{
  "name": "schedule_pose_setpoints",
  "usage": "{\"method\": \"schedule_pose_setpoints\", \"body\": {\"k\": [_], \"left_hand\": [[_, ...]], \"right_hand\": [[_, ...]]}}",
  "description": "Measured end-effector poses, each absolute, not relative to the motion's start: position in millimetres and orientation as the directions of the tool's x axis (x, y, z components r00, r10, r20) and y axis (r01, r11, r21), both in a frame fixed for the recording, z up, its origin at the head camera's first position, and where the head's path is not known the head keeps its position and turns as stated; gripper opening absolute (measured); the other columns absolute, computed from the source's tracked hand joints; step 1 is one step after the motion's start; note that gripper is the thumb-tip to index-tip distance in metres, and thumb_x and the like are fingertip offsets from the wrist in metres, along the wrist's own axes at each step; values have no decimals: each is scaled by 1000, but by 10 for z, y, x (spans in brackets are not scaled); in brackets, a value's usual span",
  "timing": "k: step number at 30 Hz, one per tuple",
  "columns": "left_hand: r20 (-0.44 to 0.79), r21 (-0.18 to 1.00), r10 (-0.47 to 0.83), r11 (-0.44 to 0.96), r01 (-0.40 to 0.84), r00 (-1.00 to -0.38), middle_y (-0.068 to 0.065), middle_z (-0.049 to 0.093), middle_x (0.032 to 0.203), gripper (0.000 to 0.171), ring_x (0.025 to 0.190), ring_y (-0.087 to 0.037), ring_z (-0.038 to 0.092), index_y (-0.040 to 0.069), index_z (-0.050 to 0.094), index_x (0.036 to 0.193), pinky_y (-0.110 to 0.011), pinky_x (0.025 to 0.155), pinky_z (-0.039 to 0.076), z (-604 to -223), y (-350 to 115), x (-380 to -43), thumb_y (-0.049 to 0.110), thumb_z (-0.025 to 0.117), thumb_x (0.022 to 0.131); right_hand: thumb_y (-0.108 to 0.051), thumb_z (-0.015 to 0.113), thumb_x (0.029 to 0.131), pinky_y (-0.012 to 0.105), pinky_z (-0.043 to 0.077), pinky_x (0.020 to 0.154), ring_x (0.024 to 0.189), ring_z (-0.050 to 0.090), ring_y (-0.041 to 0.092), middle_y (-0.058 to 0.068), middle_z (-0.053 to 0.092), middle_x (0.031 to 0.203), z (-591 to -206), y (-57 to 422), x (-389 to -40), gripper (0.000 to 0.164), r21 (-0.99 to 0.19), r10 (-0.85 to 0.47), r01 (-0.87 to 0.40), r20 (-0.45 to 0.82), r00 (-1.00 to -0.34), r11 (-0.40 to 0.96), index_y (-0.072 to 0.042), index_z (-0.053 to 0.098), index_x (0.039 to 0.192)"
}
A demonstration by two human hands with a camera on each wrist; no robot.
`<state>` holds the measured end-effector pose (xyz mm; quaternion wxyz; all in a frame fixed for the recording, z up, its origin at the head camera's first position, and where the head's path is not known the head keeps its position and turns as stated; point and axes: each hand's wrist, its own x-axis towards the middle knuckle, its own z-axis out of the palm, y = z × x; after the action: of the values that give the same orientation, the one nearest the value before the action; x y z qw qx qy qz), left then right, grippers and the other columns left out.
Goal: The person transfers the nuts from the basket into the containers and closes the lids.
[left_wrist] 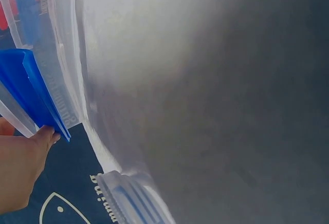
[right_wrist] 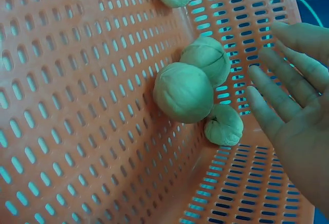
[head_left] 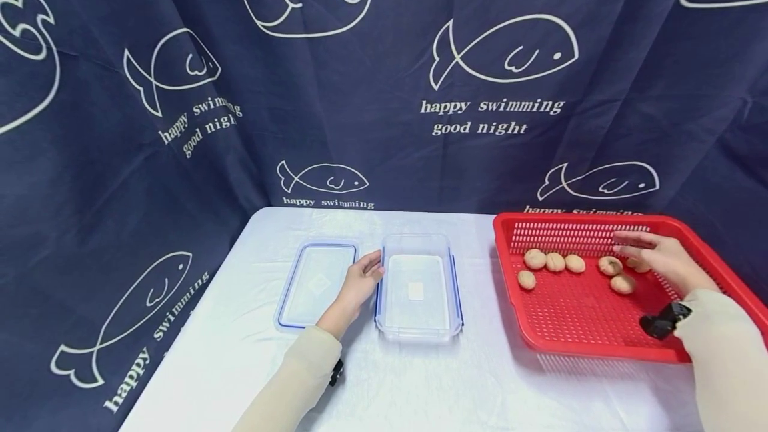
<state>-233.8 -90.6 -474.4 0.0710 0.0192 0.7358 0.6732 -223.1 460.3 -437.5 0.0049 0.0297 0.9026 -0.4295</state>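
Note:
A clear food container [head_left: 415,333] with blue side latches stands uncovered on the white table. My left hand [head_left: 362,279] holds its left side, and in the left wrist view the thumb [left_wrist: 47,135] presses against a blue latch [left_wrist: 31,85]. Inside the red basket [head_left: 576,351], several walnuts lie on the perforated floor, among them a walnut [head_left: 535,259] in the row at the left. My right hand [head_left: 663,257] hovers over the basket's right part with fingers spread and nothing in it. Close to its fingertips is a cluster of walnuts [right_wrist: 183,93].
A clear lid with a blue seal [head_left: 315,285] lies on the white table [head_left: 432,385], left of the container. Behind the table hangs a dark blue curtain [head_left: 396,85] with white fish drawings. The basket's raised rim surrounds the walnuts.

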Motion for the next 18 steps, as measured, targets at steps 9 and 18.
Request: {"method": "schedule_pose_setpoints", "body": {"k": [9, 18], "left_hand": [[-94, 992, 129, 93, -83, -987, -24, 41, 145, 45, 134, -35, 41, -5, 40, 142, -39, 111, 37, -4748, -906, -2337, 0, 49, 98], [-100, 992, 137, 93, -88, -985, -26, 40, 145, 46, 134, -36, 40, -7, 39, 142, -40, 112, 37, -4680, -907, -2310, 0, 48, 97]], "right_hand": [[-28, 63, 92, 15, 50, 68, 83, 51, -14, -30, 57, 100, -4439, 4666, -2232, 54, -726, -46, 53, -116, -992, 685, 6, 51, 132], [-28, 61, 93, 36, 44, 82, 95, 48, -5, 29, 51, 131, -4458, 4643, -2246, 64, -669, -79, 88, -215, -973, 738, 13, 39, 138]]}}
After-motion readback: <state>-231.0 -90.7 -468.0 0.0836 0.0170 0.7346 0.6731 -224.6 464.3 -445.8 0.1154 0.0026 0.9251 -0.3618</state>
